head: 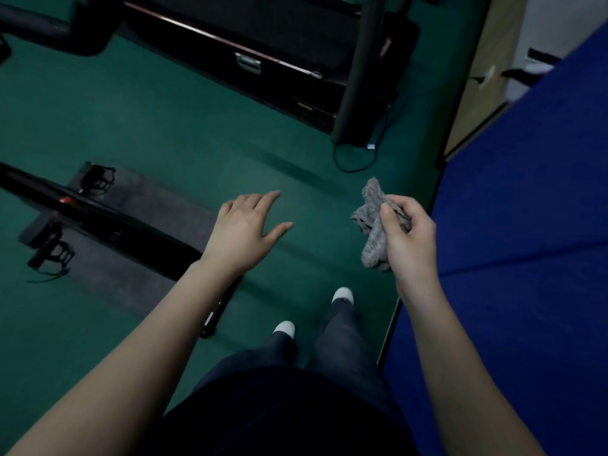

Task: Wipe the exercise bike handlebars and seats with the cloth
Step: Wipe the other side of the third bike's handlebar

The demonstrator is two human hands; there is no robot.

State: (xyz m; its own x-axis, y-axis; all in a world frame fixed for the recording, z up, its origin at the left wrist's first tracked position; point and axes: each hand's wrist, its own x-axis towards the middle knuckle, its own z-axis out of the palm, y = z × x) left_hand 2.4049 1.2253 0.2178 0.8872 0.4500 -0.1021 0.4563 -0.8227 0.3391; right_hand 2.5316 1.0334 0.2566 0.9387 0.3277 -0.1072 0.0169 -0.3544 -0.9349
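Observation:
My right hand [409, 238] is shut on a crumpled grey cloth [373, 222], held in the air above the green floor. My left hand [245, 230] is spread flat, palm down, fingers apart, holding nothing. To the left lies the low black frame of an exercise machine [108, 222] with two black pedals [97, 179] on a grey mat. No handlebars or seat are in view.
A black treadmill [263, 60] with an upright post [357, 77] stands at the top, with a cable loop [353, 159] on the floor. A blue padded mat [526, 225] fills the right side. My legs and white shoes [342, 296] are below on the green floor [164, 126].

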